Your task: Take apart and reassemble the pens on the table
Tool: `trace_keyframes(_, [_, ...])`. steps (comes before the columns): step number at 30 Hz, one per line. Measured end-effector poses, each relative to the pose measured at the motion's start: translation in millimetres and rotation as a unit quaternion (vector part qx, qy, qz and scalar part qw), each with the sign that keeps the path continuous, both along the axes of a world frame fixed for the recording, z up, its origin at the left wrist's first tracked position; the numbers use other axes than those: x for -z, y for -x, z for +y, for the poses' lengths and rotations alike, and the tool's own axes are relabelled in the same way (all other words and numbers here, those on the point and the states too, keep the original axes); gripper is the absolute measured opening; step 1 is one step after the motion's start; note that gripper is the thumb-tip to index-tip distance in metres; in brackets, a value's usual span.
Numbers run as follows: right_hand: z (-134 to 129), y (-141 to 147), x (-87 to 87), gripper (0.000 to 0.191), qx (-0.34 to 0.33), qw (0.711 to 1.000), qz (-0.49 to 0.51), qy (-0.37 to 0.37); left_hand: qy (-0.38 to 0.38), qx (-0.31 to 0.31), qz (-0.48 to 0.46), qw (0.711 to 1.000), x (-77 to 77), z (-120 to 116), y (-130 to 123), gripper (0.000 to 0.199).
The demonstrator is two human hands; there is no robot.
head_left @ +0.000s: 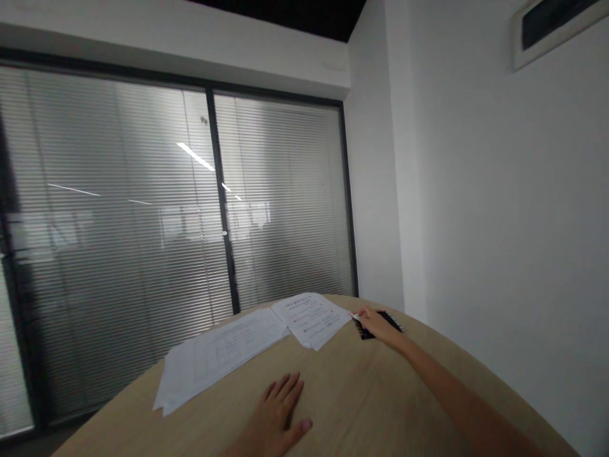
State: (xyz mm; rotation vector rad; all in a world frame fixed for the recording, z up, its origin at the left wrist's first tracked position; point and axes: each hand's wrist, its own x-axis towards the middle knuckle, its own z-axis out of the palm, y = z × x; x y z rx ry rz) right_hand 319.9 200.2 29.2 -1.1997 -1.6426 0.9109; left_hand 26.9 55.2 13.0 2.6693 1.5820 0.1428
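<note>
My left hand (278,412) lies flat on the wooden table, fingers spread, with nothing in it. Farther off to the right, my right hand (373,320) pinches a small whitish thing, too small to make out, beside the right edge of a printed sheet (311,319). Partly under that hand and wrist is a black flat object (366,333) with light marks along its edges. Left of the printed sheet, more white papers (223,352) lie overlapping on the table.
The round wooden table (352,393) has a curved far edge just behind the papers. Beyond it stand dark-framed glass panels with blinds (143,254), and a white wall (499,222) rises on the right.
</note>
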Motion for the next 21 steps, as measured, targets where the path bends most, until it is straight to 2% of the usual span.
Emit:
trace_keyframes(9, [9.6,-25.1,33.7,0.016,-0.013,0.97,-0.241,-0.039,0.007,-0.01,-0.011,1.0,1.2,0.3,-0.6,0.076])
trace_keyframes(13, [15.0,-36.9,40.6,0.003,-0.011,0.955,-0.289,-0.07,0.02,-0.02,-0.004,1.0,1.4,1.0,-1.2,0.08])
trace_keyframes(17, [17.5,-43.9,43.5,0.019,0.0,0.944,-0.315,-0.098,0.023,-0.025,-0.002,0.999,-2.1,-1.2,-3.4,0.08])
trace_keyframes(21, [18.0,-45.1,46.2,0.025,0.019,0.933,-0.335,-0.13,0.015,-0.02,-0.005,1.0,-2.5,-1.6,-3.7,0.079])
